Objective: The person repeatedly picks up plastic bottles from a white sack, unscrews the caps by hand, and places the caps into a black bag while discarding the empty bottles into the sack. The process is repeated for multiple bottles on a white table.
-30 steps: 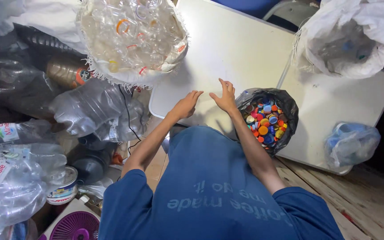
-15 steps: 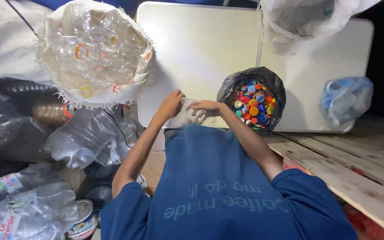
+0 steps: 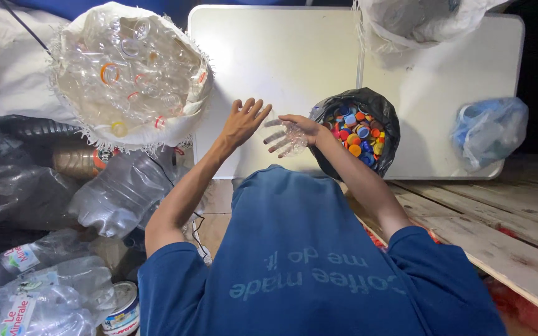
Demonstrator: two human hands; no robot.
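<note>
**Hands with a clear bottle at the edge of the white surface**

Nearest to me is the back of the person in a blue T-shirt [image 3: 306,261], both arms stretched forward. On the left side lie crushed plastic bottles [image 3: 119,193] in a pile, and a small tin can [image 3: 121,309] stands low beside them. On the right are pale wooden planks [image 3: 499,230].

Farther on, the left hand [image 3: 243,122] is open, the fingers spread and held up, touching nothing that I can see. Just beside it, the right hand [image 3: 295,132] grips a clear crumpled plastic bottle [image 3: 287,140]; the fingers show through the plastic. The bottle is over the near edge of the white surface [image 3: 269,56], next to a black bag [image 3: 381,109] full of coloured caps [image 3: 356,132].

Beyond, a big white sack [image 3: 129,71] holds clear bottles at the left. A blue plastic bag [image 3: 487,130] lies at the right end of the surface, and another white sack [image 3: 418,22] is at the far edge.
</note>
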